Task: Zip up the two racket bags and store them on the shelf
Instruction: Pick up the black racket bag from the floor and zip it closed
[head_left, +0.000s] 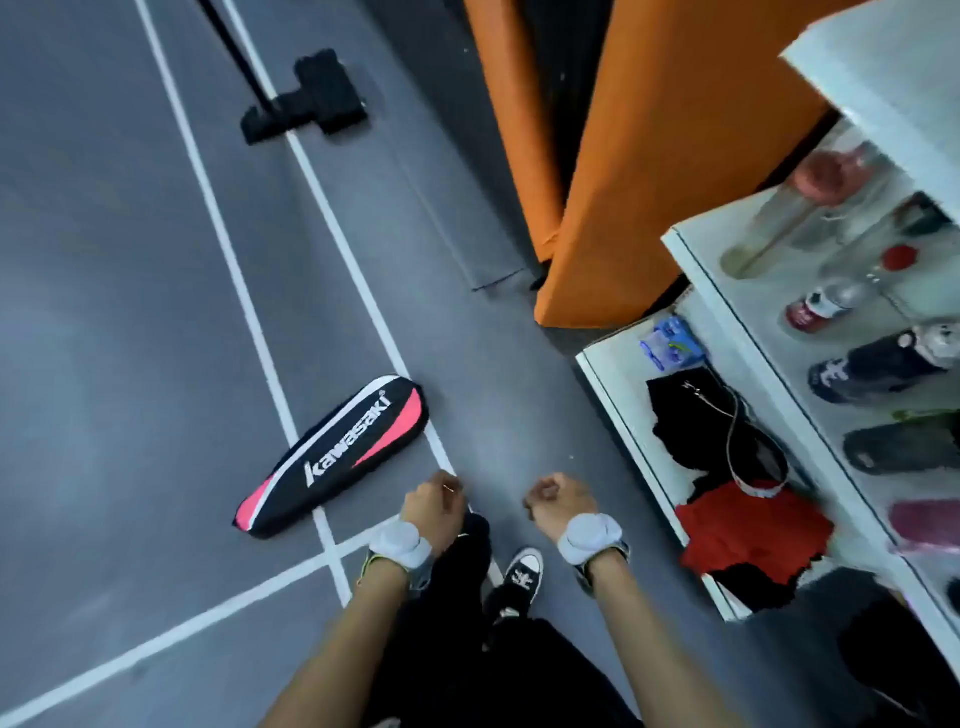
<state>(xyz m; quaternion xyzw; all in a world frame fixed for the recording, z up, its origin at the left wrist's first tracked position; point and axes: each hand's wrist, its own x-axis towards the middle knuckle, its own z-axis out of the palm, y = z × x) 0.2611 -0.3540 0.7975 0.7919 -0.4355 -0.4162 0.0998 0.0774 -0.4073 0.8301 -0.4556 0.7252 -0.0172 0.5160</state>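
Black, pink and white fabric racket bag (332, 456) flat on grey court floor (130, 260), left of white shelf (623, 410), left hand (434, 506) and right hand (561, 501) near, fingers curled closed, holding nothing

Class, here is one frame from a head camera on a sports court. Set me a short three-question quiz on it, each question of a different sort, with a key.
1. True or false: the racket bag lies on the floor, across a white court line.
2. Multiple choice: which hand is nearer the bag? A) the left hand B) the right hand C) both touch it
3. Fill in: the white shelf stands to the person's ____.

Key: 1. true; 2. A; 3. right. Both hands are curled into loose fists with nothing in them; neither touches the bag. Only one racket bag is clearly in view.
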